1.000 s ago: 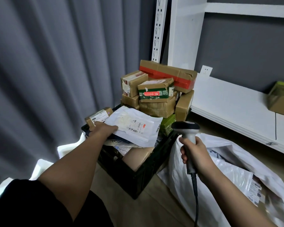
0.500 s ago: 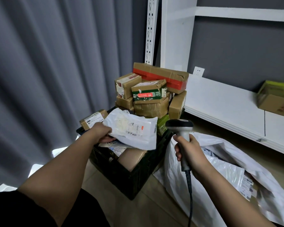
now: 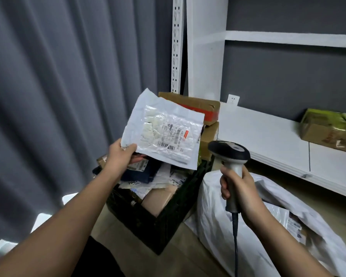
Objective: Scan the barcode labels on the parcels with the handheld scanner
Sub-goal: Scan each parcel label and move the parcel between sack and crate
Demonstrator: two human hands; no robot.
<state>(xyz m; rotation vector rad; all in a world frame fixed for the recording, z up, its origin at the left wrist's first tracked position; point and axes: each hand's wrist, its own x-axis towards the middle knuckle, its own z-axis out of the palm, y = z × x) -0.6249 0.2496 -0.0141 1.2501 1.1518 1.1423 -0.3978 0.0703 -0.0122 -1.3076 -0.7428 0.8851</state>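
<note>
The crate (image 3: pixel 160 222) stands on the floor with parcels (image 3: pixel 158 198) in it, boxes (image 3: pixel 206 108) stacked behind it, a sack (image 3: pixel 214 222) right of it, a shelf (image 3: pixel 268 140) behind the sack, and an envelope (image 3: pixel 164 130) held above the crate, scanner (image 3: pixel 230 154) to its right.

Grey pleated curtains (image 3: pixel 58 96) fill the left side, with daylight showing pale at their foot. A dark grey wall (image 3: pixel 288 76) stands behind white shelving (image 3: pixel 268 136), whose perforated upright (image 3: pixel 177 45) rises beside a broad white post. A white socket (image 3: pixel 233 99) sits on the wall just above the lower shelf's back left corner. The floor (image 3: pixel 188 254) is light wood.
</note>
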